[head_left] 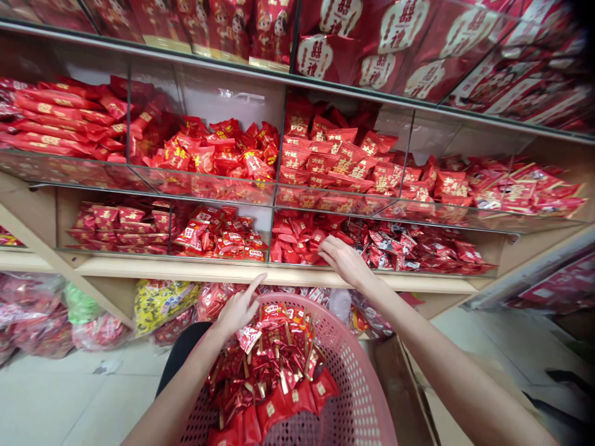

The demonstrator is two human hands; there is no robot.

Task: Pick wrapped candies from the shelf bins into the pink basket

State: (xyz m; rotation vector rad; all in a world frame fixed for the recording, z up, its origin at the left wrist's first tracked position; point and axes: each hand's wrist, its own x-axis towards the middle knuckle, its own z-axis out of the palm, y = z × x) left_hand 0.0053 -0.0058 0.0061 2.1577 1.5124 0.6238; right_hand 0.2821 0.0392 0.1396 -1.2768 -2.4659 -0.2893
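Observation:
My right hand reaches over the low glass front of the bottom shelf, among red wrapped sweets. Its fingers are bent and close together; whether a sweet is between them is hidden. My left hand is held over the far left rim of a pink plastic basket, index finger stretched out and no item in it. Inside the basket lies a heap of red and gold wrapped sweets, with larger plain red packets at the near side.
Glass dividers split the shelves into bins of red packets. Above stand larger red gift bags. Under the wooden shelf edge are a yellow bag and other filled plastic bags. A cardboard box stands right of the basket.

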